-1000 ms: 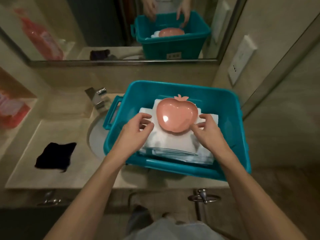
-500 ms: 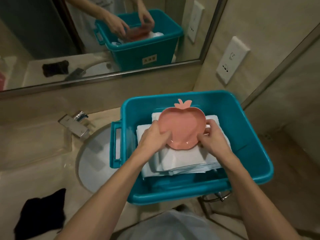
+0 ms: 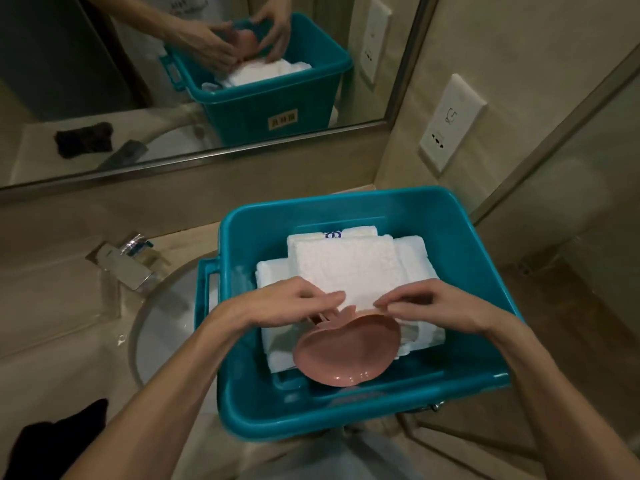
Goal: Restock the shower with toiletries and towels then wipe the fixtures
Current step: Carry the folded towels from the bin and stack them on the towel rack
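Observation:
A teal plastic bin (image 3: 481, 258) sits on the vanity counter, partly over the sink basin (image 3: 166, 317). Inside lies a stack of folded white towels (image 3: 346, 265). A pink apple-shaped dish (image 3: 346, 351) is lifted off the towels and tilted toward me, its leaf end up. My left hand (image 3: 287, 303) grips that upper edge on the left with its fingers curled under. My right hand (image 3: 429, 306) pinches the same edge from the right. What lies beneath the towels is hidden.
A chrome faucet (image 3: 124, 265) stands left of the bin. A black cloth (image 3: 52, 445) lies on the counter at the lower left. The mirror (image 3: 194, 81) spans the wall behind. A wall socket (image 3: 450, 123) is at the right, by a glass shower partition (image 3: 561, 133).
Both hands have raised the pink dish from flat on the towels and drawn it toward me, tilted. The towel top is now uncovered. The view has swung right and down.

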`<action>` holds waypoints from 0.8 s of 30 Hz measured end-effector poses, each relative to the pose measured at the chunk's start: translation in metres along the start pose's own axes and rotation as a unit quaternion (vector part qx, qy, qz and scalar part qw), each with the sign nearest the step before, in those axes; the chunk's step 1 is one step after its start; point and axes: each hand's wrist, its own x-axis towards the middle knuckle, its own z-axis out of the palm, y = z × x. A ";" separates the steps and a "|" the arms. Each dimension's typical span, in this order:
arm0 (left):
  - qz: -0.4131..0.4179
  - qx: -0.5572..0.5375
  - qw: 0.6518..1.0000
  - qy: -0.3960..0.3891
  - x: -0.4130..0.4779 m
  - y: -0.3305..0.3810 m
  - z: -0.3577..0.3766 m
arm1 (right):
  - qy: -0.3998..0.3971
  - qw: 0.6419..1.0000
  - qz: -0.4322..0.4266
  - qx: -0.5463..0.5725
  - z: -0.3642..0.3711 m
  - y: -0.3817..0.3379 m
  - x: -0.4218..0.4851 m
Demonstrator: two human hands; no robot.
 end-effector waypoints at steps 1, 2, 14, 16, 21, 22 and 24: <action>-0.021 -0.013 1.000 -0.002 0.000 0.001 0.000 | 0.031 0.999 -0.002 0.034 -0.001 -0.001 0.005; -0.038 -0.026 0.999 -0.006 0.000 0.003 0.000 | 0.074 0.995 0.002 0.061 -0.003 0.000 0.012; -0.048 -0.064 0.985 0.156 0.021 -0.004 0.007 | 0.219 0.964 0.119 -0.090 -0.019 0.008 0.075; -0.069 -0.060 0.952 0.291 0.026 -0.014 0.004 | 0.220 0.963 0.126 -0.094 -0.018 0.009 0.079; -0.170 -0.048 0.909 0.379 0.024 -0.015 0.004 | 0.192 0.967 0.149 -0.074 -0.019 0.012 0.080; -0.186 -0.047 0.911 0.366 0.026 -0.015 0.006 | 0.190 0.968 0.148 -0.063 -0.020 0.013 0.079; -0.199 -0.055 0.913 0.351 0.032 -0.017 0.012 | 0.198 0.971 0.130 -0.033 -0.020 0.014 0.077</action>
